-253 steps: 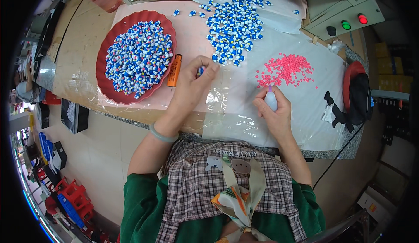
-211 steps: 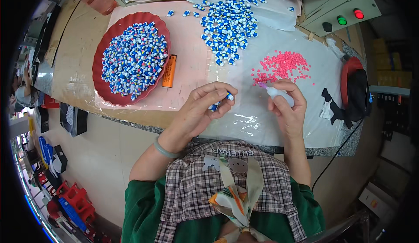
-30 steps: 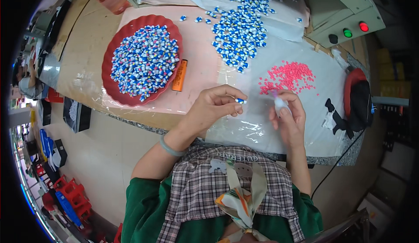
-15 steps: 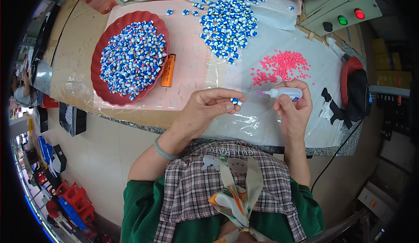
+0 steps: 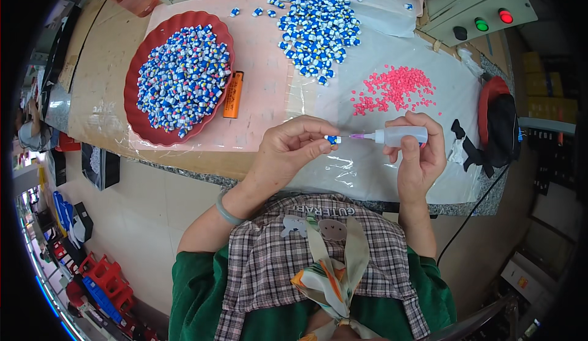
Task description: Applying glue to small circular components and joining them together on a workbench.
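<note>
Pinching blue-white bead (image 5: pixel 332 139) w/ fingers of L hand (image 5: pixel 286 150), near-left of pink bits (image 5: pixel 399 86); gripping squeeze bottle (image 5: pixel 399 135) w/ fingers of R hand (image 5: pixel 421 160). Could over-wet bead if squeezing too hard; might drop it if loosening pinch.

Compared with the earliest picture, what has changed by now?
The left grip moved right and nearer the body, now pinching a blue-and-white piece. The right grip shifted right and turned the squeeze bottle, its nozzle now pointing left at that piece instead of away from the body. The red scalloped bowl and pink pieces stayed put.
</note>
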